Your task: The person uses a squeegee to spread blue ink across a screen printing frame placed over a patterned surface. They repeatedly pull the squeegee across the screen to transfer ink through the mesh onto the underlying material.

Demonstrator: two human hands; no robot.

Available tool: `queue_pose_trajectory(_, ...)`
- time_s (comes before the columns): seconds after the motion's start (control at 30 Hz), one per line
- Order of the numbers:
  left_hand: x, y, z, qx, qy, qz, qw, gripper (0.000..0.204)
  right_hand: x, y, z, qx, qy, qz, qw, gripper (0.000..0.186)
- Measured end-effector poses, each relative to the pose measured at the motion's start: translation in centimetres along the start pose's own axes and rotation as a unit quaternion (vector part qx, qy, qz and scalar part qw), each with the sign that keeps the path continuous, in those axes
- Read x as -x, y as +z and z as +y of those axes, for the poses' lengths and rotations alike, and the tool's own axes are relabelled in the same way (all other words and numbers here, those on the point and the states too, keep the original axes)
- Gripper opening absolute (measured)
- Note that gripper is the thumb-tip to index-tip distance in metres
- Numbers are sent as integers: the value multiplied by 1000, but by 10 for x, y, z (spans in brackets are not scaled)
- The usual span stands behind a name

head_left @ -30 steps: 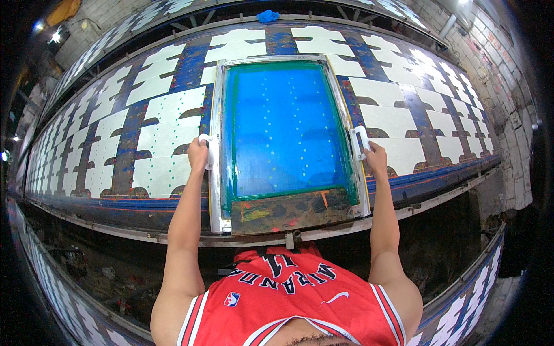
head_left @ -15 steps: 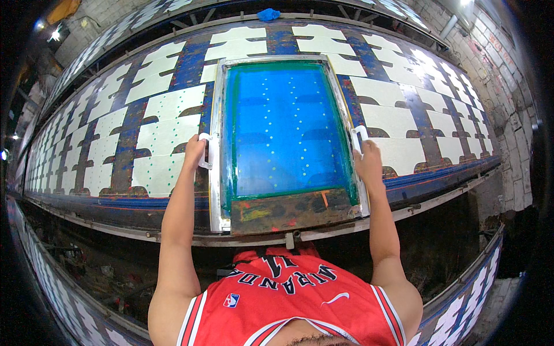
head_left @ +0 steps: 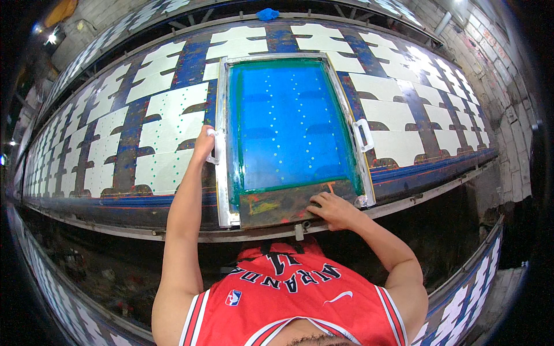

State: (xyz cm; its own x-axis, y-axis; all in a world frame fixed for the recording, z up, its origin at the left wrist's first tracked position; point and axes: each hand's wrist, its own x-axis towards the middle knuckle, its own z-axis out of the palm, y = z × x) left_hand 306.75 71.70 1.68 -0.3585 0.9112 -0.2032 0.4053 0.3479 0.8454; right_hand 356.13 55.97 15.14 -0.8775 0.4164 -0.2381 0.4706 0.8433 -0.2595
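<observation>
A screen-printing frame [head_left: 222, 190] with pale metal sides lies on the long table. Its blue mesh [head_left: 288, 127] is bordered in green and carries two rows of small pale dots. My left hand [head_left: 206, 144] is wrapped round the white handle on the frame's left side. Along the near end runs a dark, paint-stained strip [head_left: 277, 209]. My right hand [head_left: 334, 210] rests on the right part of that strip, fingers apart and bent forward. The right white handle [head_left: 363, 135] has no hand on it.
White cut fabric pieces [head_left: 381, 92] lie in rows across the table; those left of the frame [head_left: 170, 138] bear green dots. A table rail [head_left: 415, 199] edges the near side. Beyond the far edge sits a blue crumpled thing [head_left: 267, 14]. Another table with pieces [head_left: 467, 305] stands behind me.
My right hand has let go of the right handle and come down to the frame's near strip. The frame appears slightly farther right in view. My left hand keeps its grip.
</observation>
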Motion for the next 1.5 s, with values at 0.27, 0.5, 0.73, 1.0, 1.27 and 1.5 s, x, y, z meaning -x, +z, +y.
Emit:
queue_pose_trajectory(0.27,0,3,5,-61,28,21,998,34,-14,-8,6,44,22,93,994,57)
queue_pose_trajectory(0.5,12,3,9,-74,63,45,994,33,-64,-5,-7,41,177,151,972,22)
queue_pose_trajectory(0.73,11,7,11,-76,32,51,995,33,-60,-21,-13,37,198,129,971,21)
queue_pose_trajectory(1.0,14,7,15,-61,27,59,996,33,-57,7,-48,42,188,155,969,23)
queue_pose_trajectory(1.27,5,10,4,142,-19,20,990,55,-119,5,-19,73,249,189,947,25)
queue_pose_trajectory(1.5,8,6,9,120,-44,28,991,60,-204,-33,54,65,285,210,933,16)
